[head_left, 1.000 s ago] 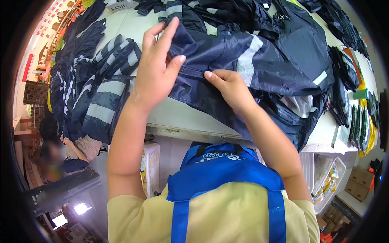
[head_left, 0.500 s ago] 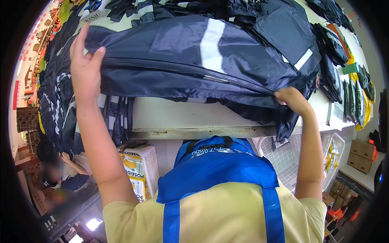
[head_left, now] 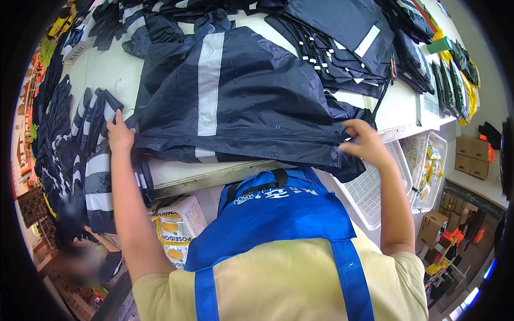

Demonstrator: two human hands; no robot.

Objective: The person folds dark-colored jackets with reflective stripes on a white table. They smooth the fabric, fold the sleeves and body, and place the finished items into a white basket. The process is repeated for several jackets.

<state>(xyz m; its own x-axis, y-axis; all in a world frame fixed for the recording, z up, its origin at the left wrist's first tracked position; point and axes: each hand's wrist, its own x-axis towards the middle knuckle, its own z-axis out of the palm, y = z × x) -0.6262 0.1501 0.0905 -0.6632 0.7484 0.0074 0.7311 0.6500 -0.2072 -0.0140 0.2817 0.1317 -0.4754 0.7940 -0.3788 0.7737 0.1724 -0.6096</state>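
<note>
A dark navy jacket [head_left: 251,91] with a wide pale reflective stripe lies spread on the table, its zip placket running along the near side. My left hand [head_left: 122,135] is at the jacket's left end, fingers stretched and thumb apart at the fabric edge. At the right end, my right hand [head_left: 367,142] has thumb and fingers apart over the placket, touching or just above the cloth. Snap buttons show along the placket. The jacket's underside is hidden.
Folded dark garments [head_left: 342,32] are stacked at the far right, packed ones [head_left: 450,88] beyond. Striped garments [head_left: 99,182] hang over the table's left edge. White plastic baskets [head_left: 375,190] stand below the table [head_left: 176,179]. Another person [head_left: 101,257] is at lower left.
The jacket has come down from being held up and now lies flatter, its placket closer to me. Both hands have lowered with it, and their fingers have loosened from the cloth.
</note>
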